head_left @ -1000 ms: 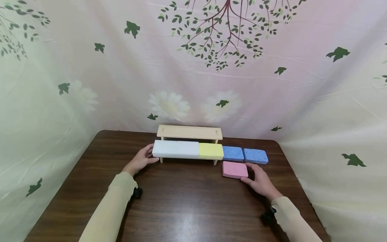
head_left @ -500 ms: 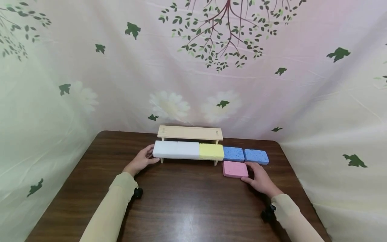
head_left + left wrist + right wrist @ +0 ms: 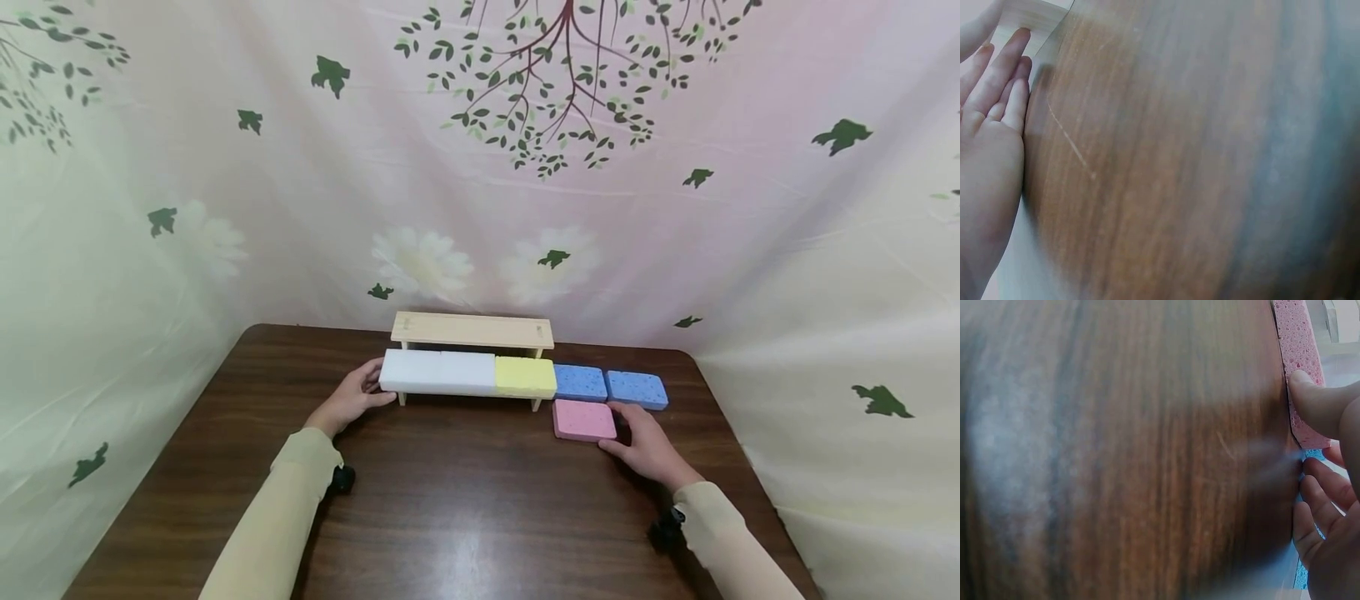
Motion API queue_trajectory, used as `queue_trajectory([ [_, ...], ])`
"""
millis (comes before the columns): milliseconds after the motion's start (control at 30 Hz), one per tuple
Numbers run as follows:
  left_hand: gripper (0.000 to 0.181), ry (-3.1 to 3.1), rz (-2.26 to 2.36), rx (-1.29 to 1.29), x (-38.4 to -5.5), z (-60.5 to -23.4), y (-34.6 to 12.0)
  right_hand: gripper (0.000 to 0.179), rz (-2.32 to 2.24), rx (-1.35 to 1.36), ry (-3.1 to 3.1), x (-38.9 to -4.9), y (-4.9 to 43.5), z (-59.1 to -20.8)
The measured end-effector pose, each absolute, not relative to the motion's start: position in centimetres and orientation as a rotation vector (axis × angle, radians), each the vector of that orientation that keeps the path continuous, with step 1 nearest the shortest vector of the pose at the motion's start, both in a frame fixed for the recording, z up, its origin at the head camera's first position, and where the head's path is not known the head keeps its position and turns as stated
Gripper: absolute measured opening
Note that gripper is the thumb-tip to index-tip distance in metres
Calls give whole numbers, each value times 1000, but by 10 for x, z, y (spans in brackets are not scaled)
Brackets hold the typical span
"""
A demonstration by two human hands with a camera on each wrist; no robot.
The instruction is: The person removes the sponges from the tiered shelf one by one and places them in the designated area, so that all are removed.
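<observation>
In the head view, two white sponges [image 3: 438, 371] and a yellow sponge [image 3: 525, 377] stand end to end on the front tier of a small wooden rack [image 3: 472, 328]. My left hand [image 3: 351, 400] holds the left end of the row, thumb in front and fingers behind. A pink sponge [image 3: 584, 420] lies on the table before the rack's right end. My right hand [image 3: 645, 446] grips its right end, thumb on the near edge; the right wrist view shows that thumb on the pink sponge [image 3: 1300, 356]. Left fingers [image 3: 999, 81] look fairly straight in the left wrist view.
Two blue sponges [image 3: 580, 382] lie side by side right of the rack, behind the pink one. The dark wooden table [image 3: 465, 500] backs onto a patterned cloth [image 3: 480, 208], which also hangs at both sides.
The whole head view has shifted very slightly. Both hands and the sponges keep their places.
</observation>
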State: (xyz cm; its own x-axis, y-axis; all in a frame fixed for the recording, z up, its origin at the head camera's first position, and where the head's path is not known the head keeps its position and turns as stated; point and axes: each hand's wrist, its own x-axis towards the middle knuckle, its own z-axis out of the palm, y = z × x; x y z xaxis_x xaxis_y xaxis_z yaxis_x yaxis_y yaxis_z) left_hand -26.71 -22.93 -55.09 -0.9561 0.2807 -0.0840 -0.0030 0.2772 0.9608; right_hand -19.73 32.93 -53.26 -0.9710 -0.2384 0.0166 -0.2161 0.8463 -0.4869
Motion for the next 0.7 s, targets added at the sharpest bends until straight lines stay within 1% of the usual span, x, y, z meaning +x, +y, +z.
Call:
queue_trajectory([
  [200, 84, 2313, 1742, 252, -265, -552, -229, 76, -770, -350, 2973, -196, 329, -534],
  [433, 82, 2305, 1744, 242, -263, -555, -228, 86, -771, -322, 2961, -193, 329, -537],
  [700, 83, 2324, 1735, 267, -265, -550, -229, 94, -843, -316, 2994, -191, 327, -527],
])
